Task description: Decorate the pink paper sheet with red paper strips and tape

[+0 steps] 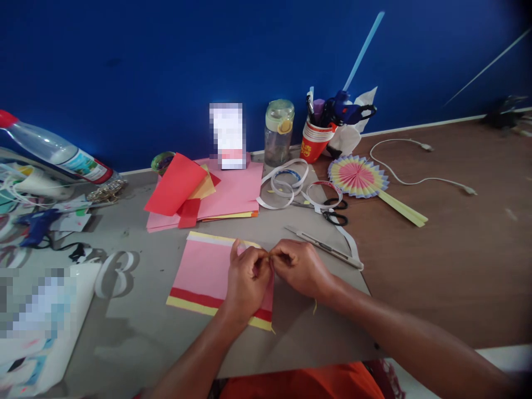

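Note:
A pink paper sheet point(203, 266) lies on the grey mat, with yellow strips along its top and bottom edges, a white strip near the top and a red band near the bottom. My left hand point(248, 280) rests over its right part, thumb and finger closed in a pinch at the upper right edge. Fingertip to fingertip with it, my right hand point(301, 269) is also pinched, just off that edge. Whatever sits between its fingers is too small to make out. Behind my right hand lies a utility knife point(324, 247).
Red paper point(177, 185) tops a stack of pink sheets point(233, 185). Tape rolls point(286, 185), scissors point(334, 213) and a paper fan point(358, 176) lie at the back right, near a bottle point(278, 133) and red cups point(316, 141). A glue gun point(39, 224) lies left.

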The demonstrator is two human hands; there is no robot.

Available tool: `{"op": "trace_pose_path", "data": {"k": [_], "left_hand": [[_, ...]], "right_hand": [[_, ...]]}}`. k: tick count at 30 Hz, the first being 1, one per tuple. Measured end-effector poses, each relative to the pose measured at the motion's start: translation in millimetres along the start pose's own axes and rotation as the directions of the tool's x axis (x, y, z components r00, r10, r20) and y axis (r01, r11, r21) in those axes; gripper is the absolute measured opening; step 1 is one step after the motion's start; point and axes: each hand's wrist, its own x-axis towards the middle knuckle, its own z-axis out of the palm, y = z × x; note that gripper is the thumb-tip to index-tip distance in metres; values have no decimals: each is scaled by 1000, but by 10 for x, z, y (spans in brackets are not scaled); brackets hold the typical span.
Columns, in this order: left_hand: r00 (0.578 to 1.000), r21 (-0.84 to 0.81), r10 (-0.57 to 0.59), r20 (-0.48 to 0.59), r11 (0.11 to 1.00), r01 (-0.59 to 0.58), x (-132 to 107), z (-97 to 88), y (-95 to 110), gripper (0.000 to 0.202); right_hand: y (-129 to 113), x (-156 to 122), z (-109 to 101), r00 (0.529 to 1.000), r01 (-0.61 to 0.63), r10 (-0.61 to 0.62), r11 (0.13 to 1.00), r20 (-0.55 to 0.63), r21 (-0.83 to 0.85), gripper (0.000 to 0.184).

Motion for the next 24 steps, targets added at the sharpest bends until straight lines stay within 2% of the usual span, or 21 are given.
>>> {"op": "trace_pose_path", "data": {"k": [12, 20, 24], "left_hand": [[1000, 33, 9, -3, 999, -9, 28, -1, 12, 16], [1000, 6, -5, 13, 1000, 5, 15, -5, 19, 14], [999, -13, -24, -27, 1000, 24, 9, -12, 27, 13]], "right_hand": [[5, -3, 10, 999, 31, -31, 999, -10, -8, 14], [-9, 5, -6, 995, -91, 87, 993, 52, 75, 12], [-30, 8, -28, 996, -87, 84, 992, 42, 86, 13]]}}
